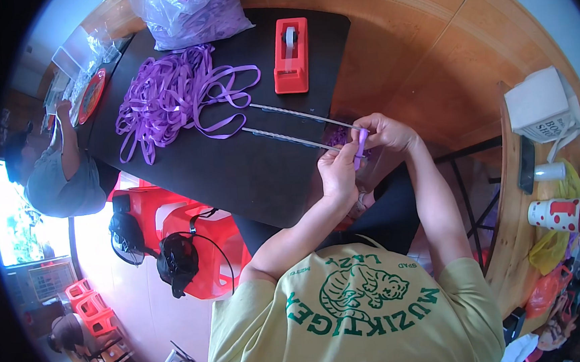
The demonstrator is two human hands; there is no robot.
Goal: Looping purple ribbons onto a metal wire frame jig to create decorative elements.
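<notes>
Currently, both hands are positioned right of centre in the frame, close together. The left hand [339, 177] grips the lower part of a short purple strip [361, 146] between thumb and fingers. The right hand [394, 134] grips the upper end of the same strip with its fingertips. The strip lies across the near ends of two metal rods [299, 115]; whether it wraps fully around them cannot be told.

The rods run side by side, apart, from the hands toward the upper left, extending over a black table [269, 176]. Their far ends sit near the loose loops of a purple ribbon pile [160, 99], upper left of centre. A red tape dispenser [292, 73] stands on the table at upper centre. A clear bag [191, 13] with purple contents rests at the top edge, behind the pile.

At the left, a second person [64, 180] is beside the table. Below the table, left of centre, a red chair [203, 231] bears black gear [178, 264]. At the right edge, a spotted cup [558, 216] stands on a wooden surface [509, 260].
</notes>
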